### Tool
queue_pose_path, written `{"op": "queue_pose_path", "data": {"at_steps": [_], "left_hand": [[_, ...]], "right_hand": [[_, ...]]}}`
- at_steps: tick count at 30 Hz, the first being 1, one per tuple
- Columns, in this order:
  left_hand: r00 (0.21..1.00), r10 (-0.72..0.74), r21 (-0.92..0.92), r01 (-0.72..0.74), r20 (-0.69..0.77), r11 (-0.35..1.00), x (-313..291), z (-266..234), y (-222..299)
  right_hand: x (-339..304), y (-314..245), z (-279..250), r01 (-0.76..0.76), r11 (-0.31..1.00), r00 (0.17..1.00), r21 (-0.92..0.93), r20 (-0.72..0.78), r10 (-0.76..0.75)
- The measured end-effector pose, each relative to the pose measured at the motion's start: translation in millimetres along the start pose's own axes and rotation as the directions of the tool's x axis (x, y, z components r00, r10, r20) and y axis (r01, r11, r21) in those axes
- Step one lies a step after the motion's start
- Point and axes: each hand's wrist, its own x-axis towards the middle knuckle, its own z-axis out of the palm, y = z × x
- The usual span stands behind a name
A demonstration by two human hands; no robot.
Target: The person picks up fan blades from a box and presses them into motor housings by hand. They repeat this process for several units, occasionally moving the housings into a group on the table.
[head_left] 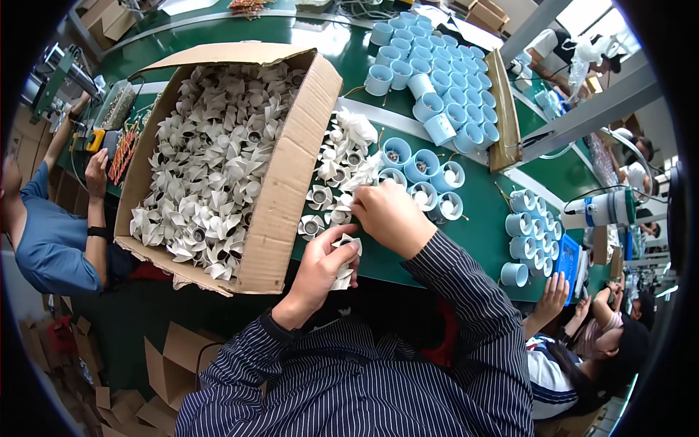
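One fisheye view looks down from the person's head, close over two bare hands (314, 271) (393, 216) and a glossy green desk (482, 207).

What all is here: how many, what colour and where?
Table: one, green, across the middle
Large box: one, brown cardboard, left of centre
Flower-shaped pieces: countless, off-white, in the box and loose beside it
Cups: dozens, light blue, grouped right of the box
Wires: many, orange, left of and beyond the box
Plastic container: one, blue, right table edge
Floor boxes: several, brown, lower left
People: several, varied clothing, left and right edges
Sleeves: two, dark, white-striped, bottom centre
Left-hand grip: one, bare, centre, around at least one piece
Right-hand grip: one, bare, centre, near cups; contents unclear
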Motion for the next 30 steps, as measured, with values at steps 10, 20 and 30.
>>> {"op": "queue_pose_path", "data": {"at_steps": [10,20,30], "left_hand": [[0.999,-0.005,-0.034,0.006,0.037,0.999,2.6,-2.2,0.1],[0.999,0.031,-0.109,-0.033,-0.015,0.993,12.9,5.1,-0.4],[0.998,0.015,-0.044,-0.013,0.053,0.999,10.8,4.1,1.5]], "right_hand": [[-28.7,19.9,-47.6,-0.286,0.509,0.954,0.812,0.193,0.229],[-42.6,77.3,-65.7,-0.21,0.596,0.909,0.775,-0.07,0.411],[-24.9,114.0,-68.1,-0.09,0.98,0.928,0.175,-0.343,0.147]]}}
